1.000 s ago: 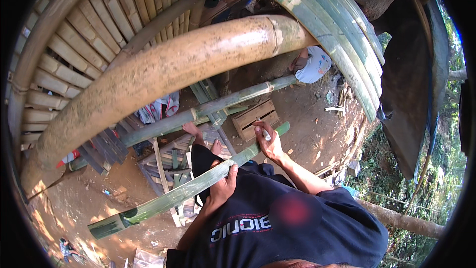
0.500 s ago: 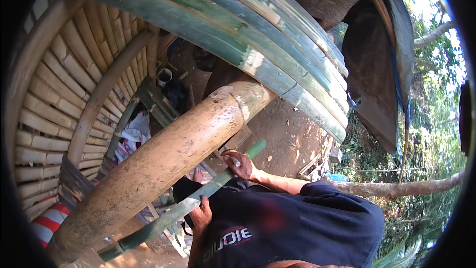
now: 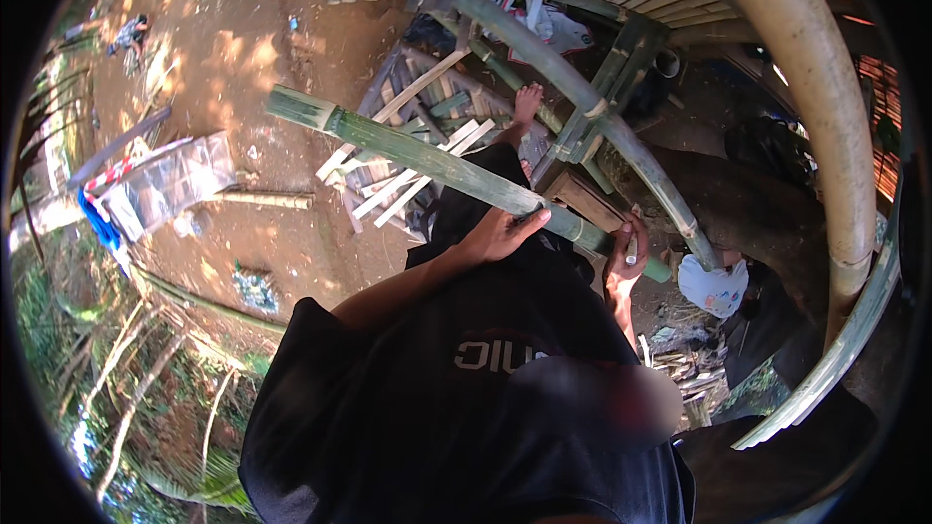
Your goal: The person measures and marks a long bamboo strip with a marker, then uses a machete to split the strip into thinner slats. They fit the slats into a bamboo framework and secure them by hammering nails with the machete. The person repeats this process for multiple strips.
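Observation:
A long green split bamboo piece (image 3: pixel 417 150) slants across my lap, from upper left down to the right. My left hand (image 3: pixel 500 236) grips its lower edge near the middle, thumb pressed on top. Close to the bamboo's right end, my right hand (image 3: pixel 624 257) is closed around a slim tool handle (image 3: pixel 632 250) with a pale round end. Whatever the handle belongs to is hidden by my fingers and the bamboo. A wooden board (image 3: pixel 585 199) lies just beyond the bamboo, between the two hands.
My bare foot (image 3: pixel 528 103) rests by a pile of pale cut strips (image 3: pixel 413 184). A bamboo pole (image 3: pixel 563 80) crosses ahead of my right hand. A thick bamboo beam (image 3: pixel 825 87) curves along the right. A white bag (image 3: pixel 714 283) lies right of the hands; brown dirt ground (image 3: pixel 262 78) spreads left.
My view has swung round, so the thick beam now stands at the right and the ground shows at left. Both hands keep their holds on the bamboo piece and the slim handle.

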Demonstrator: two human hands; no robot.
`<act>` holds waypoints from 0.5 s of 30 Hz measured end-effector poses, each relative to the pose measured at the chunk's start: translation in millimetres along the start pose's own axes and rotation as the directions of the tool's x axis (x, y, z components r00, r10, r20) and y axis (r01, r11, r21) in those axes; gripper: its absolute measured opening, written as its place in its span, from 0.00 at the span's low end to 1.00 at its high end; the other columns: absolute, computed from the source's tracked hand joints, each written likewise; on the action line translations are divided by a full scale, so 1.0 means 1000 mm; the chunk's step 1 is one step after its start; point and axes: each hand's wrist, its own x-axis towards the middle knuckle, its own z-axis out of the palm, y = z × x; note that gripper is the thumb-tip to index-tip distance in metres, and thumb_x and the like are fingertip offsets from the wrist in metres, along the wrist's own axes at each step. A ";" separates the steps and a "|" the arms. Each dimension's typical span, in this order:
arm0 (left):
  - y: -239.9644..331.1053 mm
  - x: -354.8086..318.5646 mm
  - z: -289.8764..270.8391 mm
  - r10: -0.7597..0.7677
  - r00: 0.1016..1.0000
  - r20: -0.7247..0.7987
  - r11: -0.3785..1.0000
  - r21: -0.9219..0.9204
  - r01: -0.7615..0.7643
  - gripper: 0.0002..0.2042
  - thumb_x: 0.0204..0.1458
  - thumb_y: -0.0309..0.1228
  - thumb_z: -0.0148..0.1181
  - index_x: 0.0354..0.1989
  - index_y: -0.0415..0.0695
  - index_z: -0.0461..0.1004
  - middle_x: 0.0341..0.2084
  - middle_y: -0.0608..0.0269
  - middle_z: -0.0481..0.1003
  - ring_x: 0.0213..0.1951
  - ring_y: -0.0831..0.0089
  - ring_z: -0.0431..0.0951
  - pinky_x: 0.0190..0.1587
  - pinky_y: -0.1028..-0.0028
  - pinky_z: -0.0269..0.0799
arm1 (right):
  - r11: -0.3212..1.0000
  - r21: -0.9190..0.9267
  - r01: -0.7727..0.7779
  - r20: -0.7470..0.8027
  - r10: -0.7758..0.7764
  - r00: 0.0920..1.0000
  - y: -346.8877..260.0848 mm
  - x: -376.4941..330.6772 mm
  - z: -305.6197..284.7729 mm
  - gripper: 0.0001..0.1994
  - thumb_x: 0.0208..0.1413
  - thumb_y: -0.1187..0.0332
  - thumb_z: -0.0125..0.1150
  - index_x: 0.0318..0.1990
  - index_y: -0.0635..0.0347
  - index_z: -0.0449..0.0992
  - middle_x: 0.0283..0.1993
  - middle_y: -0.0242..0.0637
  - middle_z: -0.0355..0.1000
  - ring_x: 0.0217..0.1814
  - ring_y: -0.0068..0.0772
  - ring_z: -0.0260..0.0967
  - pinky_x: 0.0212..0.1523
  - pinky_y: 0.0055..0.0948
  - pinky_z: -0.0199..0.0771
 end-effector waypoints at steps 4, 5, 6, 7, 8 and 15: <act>-0.019 -0.045 0.006 -0.240 0.966 -0.100 0.966 -0.118 0.228 0.17 0.66 0.42 0.51 0.47 0.40 0.76 0.22 0.73 0.64 0.25 0.84 0.61 0.30 0.79 0.60 | 0.995 -0.073 0.066 0.123 -0.056 0.991 0.000 -0.018 -0.002 0.13 0.66 0.61 0.54 0.50 0.60 0.75 0.38 0.38 0.74 0.38 0.27 0.69 0.42 0.28 0.70; -0.021 -0.054 0.006 -0.263 0.959 -0.109 0.951 -0.196 0.238 0.17 0.65 0.43 0.52 0.48 0.41 0.76 0.22 0.73 0.64 0.25 0.83 0.61 0.30 0.79 0.61 | 0.981 -0.128 0.144 0.143 -0.125 0.982 0.003 -0.020 -0.002 0.12 0.66 0.63 0.53 0.50 0.60 0.75 0.40 0.43 0.75 0.40 0.33 0.73 0.43 0.31 0.72; -0.022 -0.064 0.005 -0.286 0.951 -0.116 0.930 -0.274 0.246 0.18 0.65 0.43 0.52 0.48 0.41 0.77 0.22 0.73 0.65 0.26 0.83 0.62 0.30 0.79 0.61 | 0.972 -0.152 0.181 0.177 -0.154 0.972 0.004 -0.026 -0.001 0.12 0.66 0.63 0.53 0.50 0.59 0.75 0.41 0.45 0.75 0.42 0.37 0.74 0.44 0.32 0.72; -0.023 -0.073 0.003 -0.306 0.946 -0.109 0.903 -0.346 0.253 0.18 0.64 0.44 0.53 0.49 0.41 0.77 0.22 0.72 0.65 0.26 0.83 0.63 0.30 0.79 0.62 | 0.961 -0.177 0.214 0.200 -0.178 0.964 -0.005 -0.033 0.003 0.12 0.66 0.64 0.53 0.50 0.59 0.75 0.43 0.47 0.76 0.43 0.40 0.75 0.45 0.34 0.73; -0.027 -0.082 0.003 -0.312 0.938 -0.154 0.879 -0.422 0.223 0.19 0.65 0.44 0.52 0.50 0.41 0.76 0.21 0.74 0.63 0.25 0.84 0.62 0.29 0.79 0.61 | 0.948 -0.206 0.244 0.216 -0.199 0.956 -0.015 -0.040 0.005 0.12 0.66 0.64 0.53 0.50 0.59 0.75 0.44 0.48 0.76 0.44 0.43 0.75 0.46 0.36 0.73; -0.060 -0.136 0.001 -0.292 0.900 -0.325 0.664 -0.746 -0.054 0.19 0.67 0.41 0.49 0.52 0.36 0.73 0.20 0.78 0.58 0.24 0.86 0.57 0.29 0.78 0.56 | 0.872 -0.151 0.466 0.416 -0.372 0.830 -0.046 -0.065 0.023 0.16 0.64 0.58 0.53 0.50 0.59 0.75 0.43 0.48 0.77 0.45 0.56 0.74 0.48 0.46 0.73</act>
